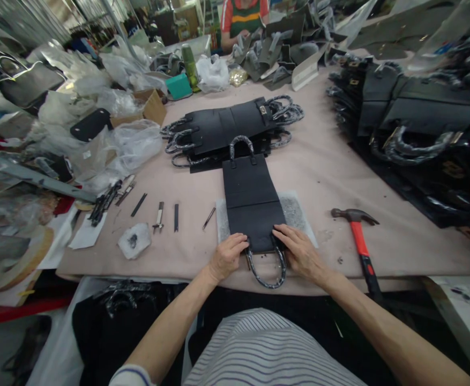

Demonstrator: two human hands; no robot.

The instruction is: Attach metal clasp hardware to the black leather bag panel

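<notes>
Striped clothing (267, 348) filled the bottom of the head view, with both bare forearms reaching forward over the table (331, 161) edge.

Left hand (227, 256): fingers bent, tips pressed down on the near left corner of the black bag panel (251, 198). Nothing was enclosed in the hand; whether the thumb was tucked under the edge could not be told.

Right hand (299, 252): fingers stretched out nearly flat on the near right corner of the same panel, pressing and not gripping.

Between the two hands, the panel's wrapped near handle (266, 276) looped out over the table edge. The panel lay flat and lengthwise away from the person, its near half resting on a grey mat (297, 212), with a second wrapped handle (241, 143) at the far end.

A hammer (359, 241) with a red and black grip lay to the right of the mat, apart from the right hand. To the left were an awl (209, 218), a black strip (176, 217), a small metal tool (159, 217) and a crumpled white scrap (135, 240), all untouched.

Beyond the panel's far end sat a stack of black panels (226, 128) with handles at both sides. Clear plastic bags (134, 142) were heaped at far left, and dark finished bags (419, 118) crowded the right. A green bottle (189, 65) and a teal box (178, 86) stood further back. At the far end, a co-worker's orange and green top (243, 19) was visible.
</notes>
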